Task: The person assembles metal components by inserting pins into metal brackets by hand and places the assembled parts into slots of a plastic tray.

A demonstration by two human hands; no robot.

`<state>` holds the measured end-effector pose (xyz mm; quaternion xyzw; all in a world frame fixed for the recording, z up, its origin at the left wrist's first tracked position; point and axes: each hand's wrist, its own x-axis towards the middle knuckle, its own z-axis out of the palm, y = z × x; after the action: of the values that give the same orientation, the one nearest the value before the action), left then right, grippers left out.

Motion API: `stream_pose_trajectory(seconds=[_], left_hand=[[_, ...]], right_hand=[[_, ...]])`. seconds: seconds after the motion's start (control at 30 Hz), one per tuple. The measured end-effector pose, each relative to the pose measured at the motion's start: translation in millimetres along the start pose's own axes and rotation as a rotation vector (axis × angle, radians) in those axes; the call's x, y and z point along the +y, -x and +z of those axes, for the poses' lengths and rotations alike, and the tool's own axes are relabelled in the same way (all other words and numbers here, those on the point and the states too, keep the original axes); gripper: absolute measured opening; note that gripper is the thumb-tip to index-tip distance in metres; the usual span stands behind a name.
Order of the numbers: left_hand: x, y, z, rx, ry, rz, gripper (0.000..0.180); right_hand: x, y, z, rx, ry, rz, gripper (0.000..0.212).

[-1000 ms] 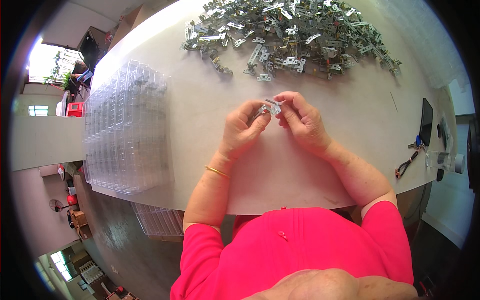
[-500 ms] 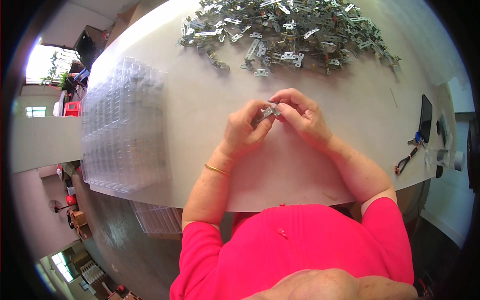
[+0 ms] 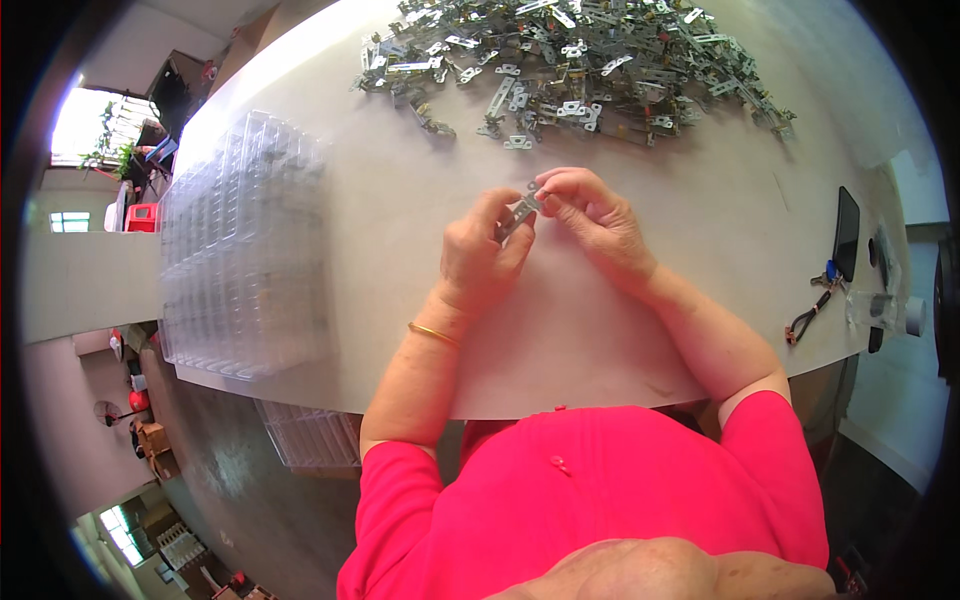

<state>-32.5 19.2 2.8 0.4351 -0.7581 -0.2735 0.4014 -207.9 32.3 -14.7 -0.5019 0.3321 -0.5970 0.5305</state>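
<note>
Over the middle of the table, a small silvery metal bracket (image 3: 518, 215) with holes in it is held between my two hands. My left hand (image 3: 480, 248) grips its lower end between thumb and fingers. The fingers of my right hand (image 3: 600, 228) are pinched at its upper right end, where a small plate with a hole sticks out. Whether the right fingers also hold a separate small piece is hidden. Beyond my hands lies a big heap of similar metal brackets (image 3: 570, 70), some with brass-coloured bits.
Stacked clear plastic trays (image 3: 245, 250) stand at the left of the pale table (image 3: 400, 200), with more trays (image 3: 310, 435) below its edge. At the right lie a black phone (image 3: 847, 232), keys with a dark strap (image 3: 808, 318) and a clear plastic bottle (image 3: 885, 312).
My left hand has moved slightly left, and the bracket has turned more upright, showing more of its length. My right hand has shifted a little up and left, its fingers still at the bracket's end.
</note>
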Motion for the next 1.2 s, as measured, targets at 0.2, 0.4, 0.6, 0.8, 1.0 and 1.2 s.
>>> stream_pose_trajectory(seconds=[0.2,0.4,0.6,0.8,1.0,1.2], left_hand=[[-3,0,-1,-0.033,0.004,0.087,0.029],[5,-6,-18,-0.257,0.402,-0.212,0.041],[4,-7,-13,-0.394,0.667,-0.323,0.052],[-4,-6,-9,-0.222,0.649,-0.289,0.057],[-10,-3,-4,-0.105,0.558,-0.211,0.062],[-10,-2,2,-0.107,0.237,-0.013,0.067]], right_hand=[[-3,2,0,-0.019,0.082,0.133,0.01],[-5,-3,-5,0.063,0.033,0.131,0.01],[-3,-2,-6,0.133,0.042,0.119,0.013],[-12,0,-4,0.114,0.328,0.059,0.016],[-11,2,6,0.058,0.55,-0.202,0.018],[-18,6,3,0.07,0.624,-0.072,0.011]])
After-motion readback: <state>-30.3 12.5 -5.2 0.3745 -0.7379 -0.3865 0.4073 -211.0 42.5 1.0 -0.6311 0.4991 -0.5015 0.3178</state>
